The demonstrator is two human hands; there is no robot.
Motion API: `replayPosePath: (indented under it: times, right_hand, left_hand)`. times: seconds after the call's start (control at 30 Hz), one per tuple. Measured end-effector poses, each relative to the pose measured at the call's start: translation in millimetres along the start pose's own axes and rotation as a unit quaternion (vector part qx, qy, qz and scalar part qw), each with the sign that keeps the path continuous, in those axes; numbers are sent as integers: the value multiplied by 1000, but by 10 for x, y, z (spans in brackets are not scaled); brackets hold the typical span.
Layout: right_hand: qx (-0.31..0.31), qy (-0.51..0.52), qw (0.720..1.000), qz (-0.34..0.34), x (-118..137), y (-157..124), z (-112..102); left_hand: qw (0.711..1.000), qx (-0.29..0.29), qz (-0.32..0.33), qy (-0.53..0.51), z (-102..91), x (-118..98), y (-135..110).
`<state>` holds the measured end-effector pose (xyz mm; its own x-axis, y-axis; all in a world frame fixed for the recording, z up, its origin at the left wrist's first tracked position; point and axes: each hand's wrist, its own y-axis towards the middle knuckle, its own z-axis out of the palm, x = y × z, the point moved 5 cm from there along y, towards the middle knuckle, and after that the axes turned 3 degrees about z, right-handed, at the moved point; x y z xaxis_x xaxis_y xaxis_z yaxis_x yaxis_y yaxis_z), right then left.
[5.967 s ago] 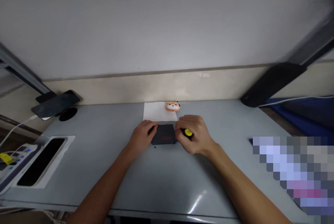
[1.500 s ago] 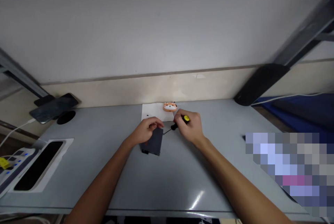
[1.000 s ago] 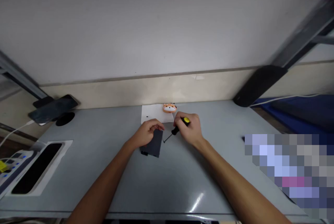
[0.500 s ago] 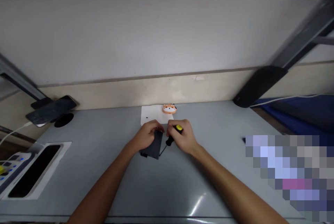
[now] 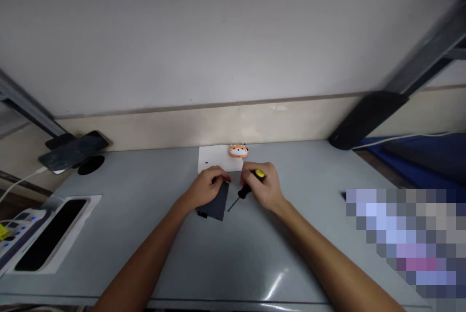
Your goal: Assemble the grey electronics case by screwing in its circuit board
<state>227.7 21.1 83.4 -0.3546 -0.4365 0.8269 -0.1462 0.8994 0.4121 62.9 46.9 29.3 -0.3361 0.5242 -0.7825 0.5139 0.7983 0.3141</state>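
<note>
A flat, dark rectangular device (image 5: 217,204) is on the grey desk, with a small black piece (image 5: 202,214) at its near left corner. My left hand (image 5: 207,187) grips its far left part, fingers curled over the edge; what kind of device it is I cannot make out. In my right hand (image 5: 265,185) is a black screwdriver (image 5: 245,191) with a yellow end cap. Its thin shaft slants down to the left, the tip just right of the device and apart from it. Beyond both hands lies a white paper sheet (image 5: 214,155) with a tiny dark bit on it.
An orange animal-face case (image 5: 238,150) sits at the paper's right corner. Leftward are a phone on a stand (image 5: 74,151), a black-screened phone (image 5: 51,234) on white paper and a power strip (image 5: 22,229). A black speaker-like object (image 5: 364,120) leans at the back right.
My right hand has moved right with the screwdriver, drawing its tip away from the device's edge. My left hand still holds the device. The view has shifted slightly.
</note>
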Motion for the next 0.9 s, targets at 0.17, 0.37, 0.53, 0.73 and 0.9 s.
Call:
replayPosePath:
  times: [0.17, 0.37, 0.53, 0.73, 0.9]
  right_hand:
    - [-133, 41, 989, 41, -134, 104, -280]
    - [-218, 70, 967, 109, -418, 175, -369]
    - [-226, 100, 954, 168, -525, 191, -343]
    - [-211, 102, 955, 184, -537, 200, -296]
    - [-187, 94, 957, 199, -593, 198, -230]
  left_hand:
    - [998, 68, -7, -11, -47, -103, -29]
    - [998, 53, -8, 34, -137, -39, -8]
    - [998, 61, -34, -1, -180, 47, 0]
    - [999, 16, -45, 1, -314, 177, 6]
    - [998, -12, -50, 42, -412, 251, -26]
